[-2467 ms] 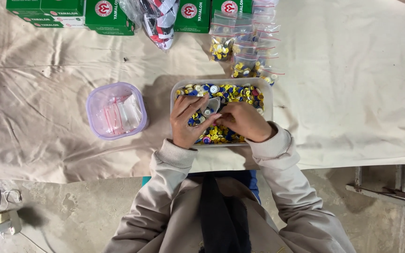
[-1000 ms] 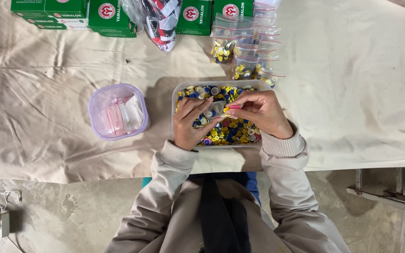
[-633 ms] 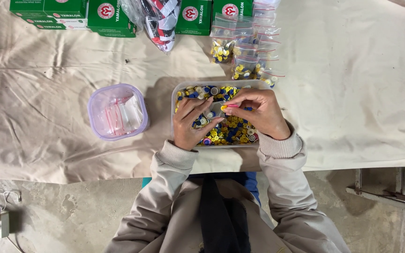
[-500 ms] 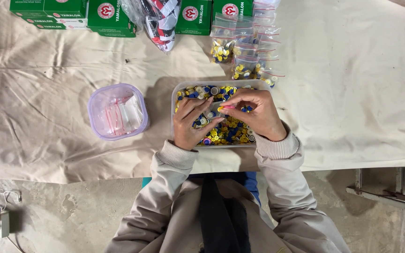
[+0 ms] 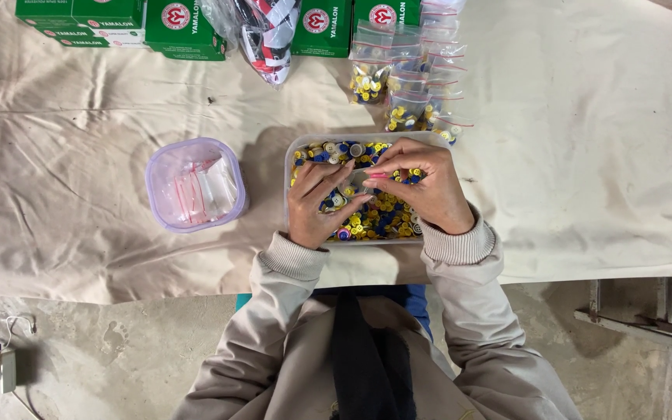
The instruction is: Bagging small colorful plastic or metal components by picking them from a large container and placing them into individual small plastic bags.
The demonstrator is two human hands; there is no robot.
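A clear rectangular tray full of several yellow, blue and white buttons sits on the cloth-covered table in front of me. My left hand lies over the tray's left half and holds a small clear zip bag with a few buttons in it. Right beside it, my right hand hovers over the tray's right half, its fingertips pinched at the bag's mouth.
A lilac-rimmed tub of empty zip bags stands to the left. Several filled button bags lie behind the tray. Green boxes and a plastic bag of red-and-white items line the far edge. The table's near edge runs below the tray.
My right hand lifted from the buttons and came to the bag held in my left hand. The left hand stayed over the tray.
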